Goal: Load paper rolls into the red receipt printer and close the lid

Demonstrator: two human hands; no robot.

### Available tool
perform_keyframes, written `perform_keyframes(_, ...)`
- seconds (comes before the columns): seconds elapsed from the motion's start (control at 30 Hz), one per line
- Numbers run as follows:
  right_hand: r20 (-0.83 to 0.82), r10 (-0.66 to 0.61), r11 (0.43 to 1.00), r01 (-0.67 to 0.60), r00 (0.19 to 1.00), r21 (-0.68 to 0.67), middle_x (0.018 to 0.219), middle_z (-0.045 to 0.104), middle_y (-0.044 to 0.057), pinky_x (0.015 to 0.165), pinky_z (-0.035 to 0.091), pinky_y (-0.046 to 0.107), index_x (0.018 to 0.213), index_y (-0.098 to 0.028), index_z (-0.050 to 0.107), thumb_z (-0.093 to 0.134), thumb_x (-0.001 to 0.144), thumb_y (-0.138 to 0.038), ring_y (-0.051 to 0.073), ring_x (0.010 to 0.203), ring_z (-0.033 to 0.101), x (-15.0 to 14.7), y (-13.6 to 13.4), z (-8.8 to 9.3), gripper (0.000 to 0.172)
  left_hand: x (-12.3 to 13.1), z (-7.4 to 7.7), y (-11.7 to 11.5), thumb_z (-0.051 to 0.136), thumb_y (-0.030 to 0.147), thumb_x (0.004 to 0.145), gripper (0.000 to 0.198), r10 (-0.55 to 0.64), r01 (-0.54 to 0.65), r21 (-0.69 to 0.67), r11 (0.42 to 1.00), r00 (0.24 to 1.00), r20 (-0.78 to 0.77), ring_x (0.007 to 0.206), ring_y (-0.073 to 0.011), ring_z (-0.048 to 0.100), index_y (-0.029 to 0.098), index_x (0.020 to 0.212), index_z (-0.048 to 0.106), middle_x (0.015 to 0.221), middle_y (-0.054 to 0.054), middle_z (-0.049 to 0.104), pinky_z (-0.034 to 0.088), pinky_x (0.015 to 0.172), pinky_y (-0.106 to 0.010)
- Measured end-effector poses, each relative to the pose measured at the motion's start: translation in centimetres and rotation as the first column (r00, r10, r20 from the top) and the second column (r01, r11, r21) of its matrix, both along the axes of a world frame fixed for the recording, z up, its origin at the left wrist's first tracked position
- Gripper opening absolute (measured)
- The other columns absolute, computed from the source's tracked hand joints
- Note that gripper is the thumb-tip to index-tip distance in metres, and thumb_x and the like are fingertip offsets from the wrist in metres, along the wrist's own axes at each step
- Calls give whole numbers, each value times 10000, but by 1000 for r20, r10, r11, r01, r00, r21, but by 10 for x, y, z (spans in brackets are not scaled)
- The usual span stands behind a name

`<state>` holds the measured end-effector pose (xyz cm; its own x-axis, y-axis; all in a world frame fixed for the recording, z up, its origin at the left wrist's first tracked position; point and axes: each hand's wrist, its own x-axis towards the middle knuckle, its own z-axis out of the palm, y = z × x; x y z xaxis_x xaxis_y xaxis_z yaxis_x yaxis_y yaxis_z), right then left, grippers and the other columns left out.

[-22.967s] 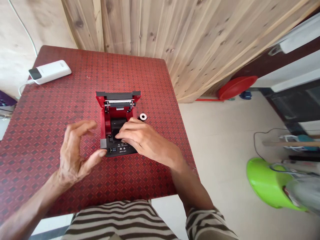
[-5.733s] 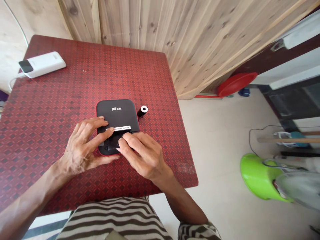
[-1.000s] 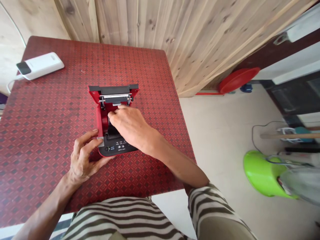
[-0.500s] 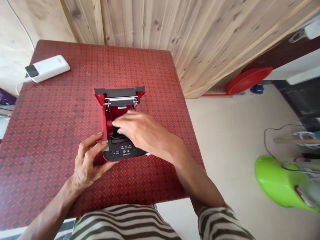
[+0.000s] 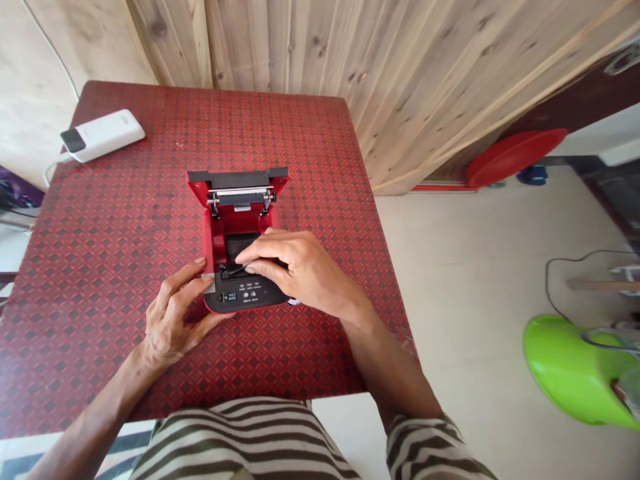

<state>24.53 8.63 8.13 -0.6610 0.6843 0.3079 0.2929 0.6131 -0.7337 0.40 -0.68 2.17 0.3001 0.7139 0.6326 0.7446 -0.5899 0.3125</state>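
The left hand [image 5: 170, 323] grasps the open printer [image 5: 218, 248] by its near left corner on the table [image 5: 165, 167]; the right hand [image 5: 303, 270] is over it, grip unclear.

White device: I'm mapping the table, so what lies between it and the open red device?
Patterned red tabletop, with small pale specks, in the head view.

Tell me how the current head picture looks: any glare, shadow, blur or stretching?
Head view: pale glare washes out the lower left of the red tabletop; darker shading lies along its near edge; the green plastic object looks stretched toward the right edge; the open device looks fairly sharp, its lettering too small to read.
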Motion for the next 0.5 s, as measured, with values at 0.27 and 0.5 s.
perform_keyframes(0.27, -94, -110, 963, 130, 989, 237, 976, 804, 55, 864, 599, 321, 1066, -164, 752, 606, 1021, -108, 166, 927, 697, -2, -19, -11, 163, -9, 5, 1, 841, 454, 828, 798, -16, 18, -74, 997, 1000, 22, 1228, -281, 675, 215, 1484, 456, 1362, -152, 647, 607, 998, -427)
perform_keyframes(0.5, -11, -205, 895, 192, 979, 403, 987, 812, 27, 879, 565, 346, 1076, -205, 755, 576, 1029, -88, 176, 993, 704, -5, -40, -15, 219, -7, 58, 67, 674, 607, 919, 868, 15, -14, 73, 997, 1000, -19, 1472, -354, 434, 108, 1564, 378, 1570, -198, 460, 462, 1174, -552)
